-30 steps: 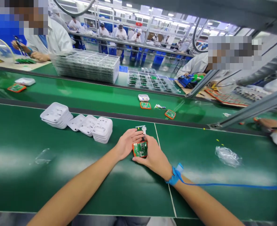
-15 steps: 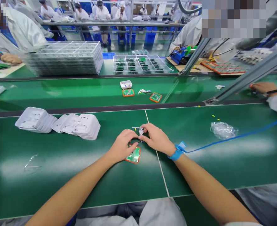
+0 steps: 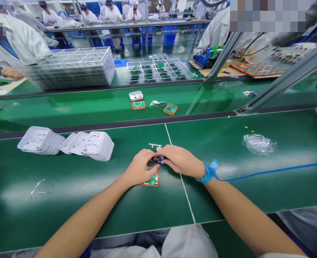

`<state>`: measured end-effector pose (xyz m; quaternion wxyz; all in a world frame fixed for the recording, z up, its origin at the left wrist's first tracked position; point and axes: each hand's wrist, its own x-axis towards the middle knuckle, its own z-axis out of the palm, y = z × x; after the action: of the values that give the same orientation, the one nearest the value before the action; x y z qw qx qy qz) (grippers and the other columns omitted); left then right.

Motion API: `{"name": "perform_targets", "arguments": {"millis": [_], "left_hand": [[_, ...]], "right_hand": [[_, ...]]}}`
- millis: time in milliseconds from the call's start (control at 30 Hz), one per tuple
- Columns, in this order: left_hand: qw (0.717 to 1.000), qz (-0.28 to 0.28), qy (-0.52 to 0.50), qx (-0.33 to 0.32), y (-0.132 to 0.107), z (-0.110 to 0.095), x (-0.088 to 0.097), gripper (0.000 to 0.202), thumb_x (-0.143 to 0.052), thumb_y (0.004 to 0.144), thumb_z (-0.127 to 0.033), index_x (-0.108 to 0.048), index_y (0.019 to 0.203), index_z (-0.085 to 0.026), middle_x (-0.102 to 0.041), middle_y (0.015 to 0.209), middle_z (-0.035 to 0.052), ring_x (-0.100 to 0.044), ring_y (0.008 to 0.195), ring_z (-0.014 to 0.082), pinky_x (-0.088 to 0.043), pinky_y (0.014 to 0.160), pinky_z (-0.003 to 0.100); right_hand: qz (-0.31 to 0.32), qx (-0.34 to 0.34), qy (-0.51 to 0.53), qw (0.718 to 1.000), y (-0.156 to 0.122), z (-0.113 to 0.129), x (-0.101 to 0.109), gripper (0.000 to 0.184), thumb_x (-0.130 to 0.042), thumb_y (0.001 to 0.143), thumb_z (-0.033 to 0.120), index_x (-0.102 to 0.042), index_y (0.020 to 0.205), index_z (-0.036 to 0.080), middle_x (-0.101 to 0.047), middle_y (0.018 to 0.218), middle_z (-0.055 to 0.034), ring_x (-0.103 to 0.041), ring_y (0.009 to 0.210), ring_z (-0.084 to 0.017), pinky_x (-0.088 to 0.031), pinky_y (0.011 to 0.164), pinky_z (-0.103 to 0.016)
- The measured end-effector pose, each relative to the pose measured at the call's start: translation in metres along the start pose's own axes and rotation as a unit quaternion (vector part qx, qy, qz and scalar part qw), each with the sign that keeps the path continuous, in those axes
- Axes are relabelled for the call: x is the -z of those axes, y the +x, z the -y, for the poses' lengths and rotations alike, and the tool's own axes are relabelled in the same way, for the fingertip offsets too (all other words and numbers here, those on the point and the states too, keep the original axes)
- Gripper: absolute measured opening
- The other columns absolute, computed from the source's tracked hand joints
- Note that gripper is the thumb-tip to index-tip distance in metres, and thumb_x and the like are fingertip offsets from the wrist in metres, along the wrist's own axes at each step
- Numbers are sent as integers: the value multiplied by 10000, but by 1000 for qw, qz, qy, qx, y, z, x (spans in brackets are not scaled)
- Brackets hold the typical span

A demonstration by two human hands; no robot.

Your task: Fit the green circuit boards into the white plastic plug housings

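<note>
Head view: right hand [image 3: 184, 160] has fingers pinching a blue-faced part [image 3: 160, 159]. Left hand [image 3: 139, 168] curls over a circuit board [image 3: 154, 180]; I cannot tell its grip.

Bright light leaves pale glare on the green bench [image 3: 161, 206], with distance blurred

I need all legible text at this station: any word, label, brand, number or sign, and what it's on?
None can be read.
Green board by the left hand: any print is too small.
Small blue-faced part at the right hand: too small to make out.
White covers: marks show, but no legible characters.
Blue machine: nothing legible.
</note>
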<state>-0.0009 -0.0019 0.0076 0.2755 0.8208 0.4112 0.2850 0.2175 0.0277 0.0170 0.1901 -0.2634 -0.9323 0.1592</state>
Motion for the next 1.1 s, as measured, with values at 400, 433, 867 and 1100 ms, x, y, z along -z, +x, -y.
{"name": "perform_targets", "arguments": {"millis": [400,433,867,1100], "left_hand": [[977,-92,-144,127,3,8,-1,78,-683,797,-216,-682,857,-167,-623,761,10,-564,669,137,-466,664,269],[975,-101,-150,126,3,8,-1,68,-682,780,-204,-679,835,-166,-620,747,8,-563,667,136,-466,662,267],[969,-118,-170,133,4,6,-1,128,-612,807,-251,-687,842,-154,-640,747,24,-575,642,132,-465,641,262],[976,-99,-144,128,3,8,0,136,-599,842,-253,-695,859,-159,-635,761,28,-570,674,142,-446,651,266]], "right_hand": [[-139,-176,-37,974,13,-2,-20,406,-611,940,423,-603,1236,145,-598,1130,-163,-561,1059,-310,-490,911,-486],[-137,-191,-19,972,14,-3,-22,335,-616,935,409,-640,1162,164,-611,1095,-144,-568,1033,-297,-484,908,-483],[-159,-204,271,927,21,2,-25,223,-508,982,312,-666,1099,207,-722,1022,-61,-667,923,-187,-505,835,-332],[-180,-171,257,934,21,6,-23,113,-576,950,254,-628,870,195,-625,802,-12,-599,664,-132,-470,647,-267]]}}
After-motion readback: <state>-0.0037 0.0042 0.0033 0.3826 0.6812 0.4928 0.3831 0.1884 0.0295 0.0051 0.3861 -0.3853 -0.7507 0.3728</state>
